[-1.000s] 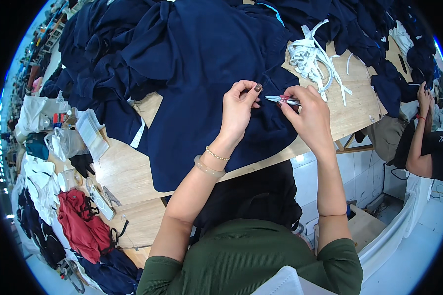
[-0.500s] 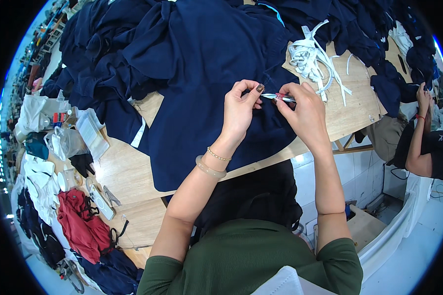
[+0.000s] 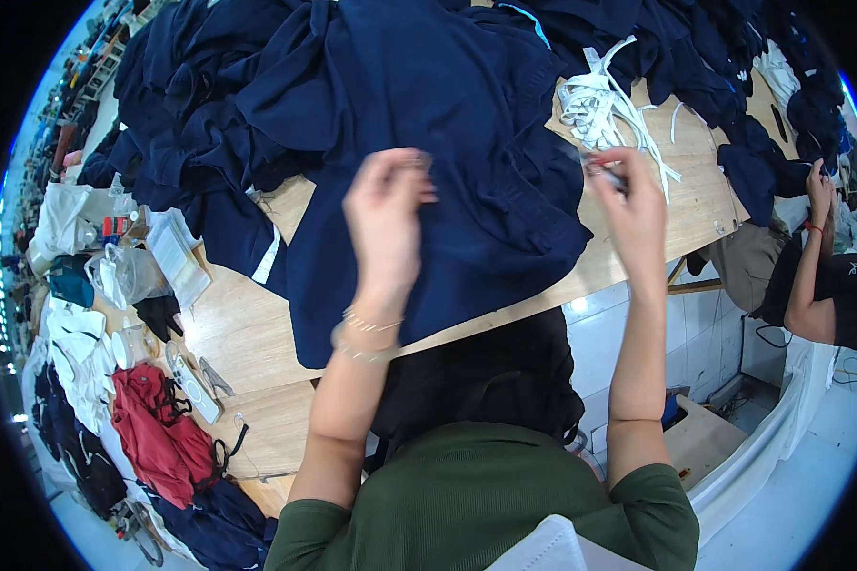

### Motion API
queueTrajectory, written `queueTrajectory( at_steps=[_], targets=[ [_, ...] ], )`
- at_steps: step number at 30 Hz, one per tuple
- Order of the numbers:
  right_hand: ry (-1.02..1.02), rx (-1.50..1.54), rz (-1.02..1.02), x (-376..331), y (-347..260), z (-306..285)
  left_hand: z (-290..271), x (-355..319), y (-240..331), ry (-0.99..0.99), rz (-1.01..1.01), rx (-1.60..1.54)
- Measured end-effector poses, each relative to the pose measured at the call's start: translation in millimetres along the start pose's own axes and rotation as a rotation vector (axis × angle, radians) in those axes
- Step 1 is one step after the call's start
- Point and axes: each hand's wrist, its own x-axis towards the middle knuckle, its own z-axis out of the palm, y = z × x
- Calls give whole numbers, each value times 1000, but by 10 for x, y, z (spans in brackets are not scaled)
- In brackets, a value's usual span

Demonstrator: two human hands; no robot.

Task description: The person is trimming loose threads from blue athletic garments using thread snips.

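Left hand (image 3: 386,214) (eleven o'clock; blurred, grip cannot be told) and right hand (image 3: 637,207) (two o'clock; gripping small snips (image 3: 597,168)) have parted over the navy garment (image 3: 486,238) at twelve o'clock, suggesting interrupted close work

Strips (image 3: 595,112) beyond right hand (image 3: 635,205), room leftward

A pale wooden table (image 3: 257,333) carries a navy garment (image 3: 476,105), spread out to the front edge and creased at its right; heaped navy fabric (image 3: 200,124) lies to its left; tangled white strips (image 3: 590,109) lie to its right. Farther left rest a phone (image 3: 196,390) and some black cloth (image 3: 160,316).
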Motion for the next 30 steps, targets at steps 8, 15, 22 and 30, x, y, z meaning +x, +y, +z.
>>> queueTrajectory(
  at_steps=[8, 15, 22, 30],
  targets=[
    [35, 209, 154, -251, 859, -433, -2571, -724, 467, 595, 34, 771],
    [-331, 157, -9, -364, 576, -144, -2335, -1449, -3, 177, -392, 810],
    [-293, 427, 118, -379, 662, -178, -2076, -1395, 35, 188, -347, 610],
    [-22, 823, 119, -340, 959, -204, -1826, -1297, 221, 284, -249, 45]
  ],
)
